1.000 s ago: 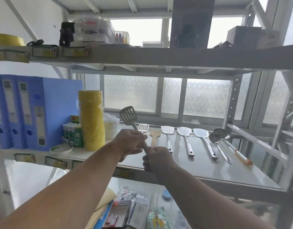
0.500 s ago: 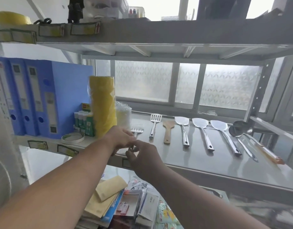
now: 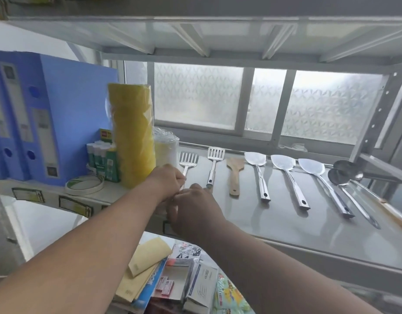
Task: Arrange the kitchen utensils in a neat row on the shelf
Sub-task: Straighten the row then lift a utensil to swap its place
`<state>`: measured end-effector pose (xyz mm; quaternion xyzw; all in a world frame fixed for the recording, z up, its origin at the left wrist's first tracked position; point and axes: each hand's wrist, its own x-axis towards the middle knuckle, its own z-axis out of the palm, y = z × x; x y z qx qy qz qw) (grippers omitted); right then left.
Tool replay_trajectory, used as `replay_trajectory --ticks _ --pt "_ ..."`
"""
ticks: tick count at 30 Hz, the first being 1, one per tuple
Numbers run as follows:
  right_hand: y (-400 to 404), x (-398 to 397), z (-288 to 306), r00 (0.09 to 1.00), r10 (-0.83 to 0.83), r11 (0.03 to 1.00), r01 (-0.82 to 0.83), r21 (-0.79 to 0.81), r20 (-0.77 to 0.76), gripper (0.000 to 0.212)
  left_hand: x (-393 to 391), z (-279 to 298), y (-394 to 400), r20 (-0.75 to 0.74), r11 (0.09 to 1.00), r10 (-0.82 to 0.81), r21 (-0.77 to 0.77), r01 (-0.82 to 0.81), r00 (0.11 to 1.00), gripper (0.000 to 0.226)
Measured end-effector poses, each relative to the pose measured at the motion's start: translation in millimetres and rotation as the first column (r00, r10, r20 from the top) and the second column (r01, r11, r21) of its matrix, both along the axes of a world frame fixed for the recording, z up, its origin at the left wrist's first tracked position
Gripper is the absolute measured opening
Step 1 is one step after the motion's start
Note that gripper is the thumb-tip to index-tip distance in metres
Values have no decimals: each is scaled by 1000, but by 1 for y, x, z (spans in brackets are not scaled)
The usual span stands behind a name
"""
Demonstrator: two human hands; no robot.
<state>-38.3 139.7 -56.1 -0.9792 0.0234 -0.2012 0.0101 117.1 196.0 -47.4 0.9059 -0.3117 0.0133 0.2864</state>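
Spatula (image 3: 188, 160) beside yellow roll (image 3: 133, 134)

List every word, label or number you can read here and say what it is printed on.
None can be read with certainty.
Blue binders: spine labels blurred.
Shelf edge tags: yellowish, print illegible.
Green glue sticks: print too small.
White box below the shelf: dark characters, too blurred.
Black-and-white packet: pattern only, no legible text.
Green snack bag: lettering unreadable.

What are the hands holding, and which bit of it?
Both the left hand and right hand grip the slotted spatula by its handle, its head lying on the shelf.
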Motion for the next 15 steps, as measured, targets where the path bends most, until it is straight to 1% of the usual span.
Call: replay_trajectory --ticks 2,6,7,9,10,12,13,14,15 --pt "-3 5 -1 1000 2 1000 -2 -14 11 36 10 0 -9 38 999 -7 40 6 999 21" --pt "-6 16 -4 1000 -18 998 17 65 19 46 26 0 -24 11 1000 -10 4 10 1000 24" --pt "-6 17 -3 1000 -6 998 6 61 11 45 32 -1 -28 -11 1000 -6 -18 6 1000 24" --pt "-5 20 0 997 66 998 -66 1 -29 43 43 -5 -35 -37 999 3 -52 -5 999 25" --pt "-6 22 3 994 96 995 -97 -12 -54 42 46 -6 -37 -44 998 14 -58 -17 999 12" --pt "-9 26 10 993 72 997 -69 43 -95 41 55 -8 -42 -39 997 23 -66 -25 999 13" --pt "-11 28 12 992 45 996 -37 76 -116 40 59 -9 -45 -44 997 19 -80 -22 999 17" --pt "-12 29 15 990 23 995 -10 95 -136 40 60 -7 -47 -40 997 13 -74 -16 999 12" --pt "-13 31 16 989 2 995 13 101 -151 40 60 -6 -49 -45 997 8 -78 -11 999 13"
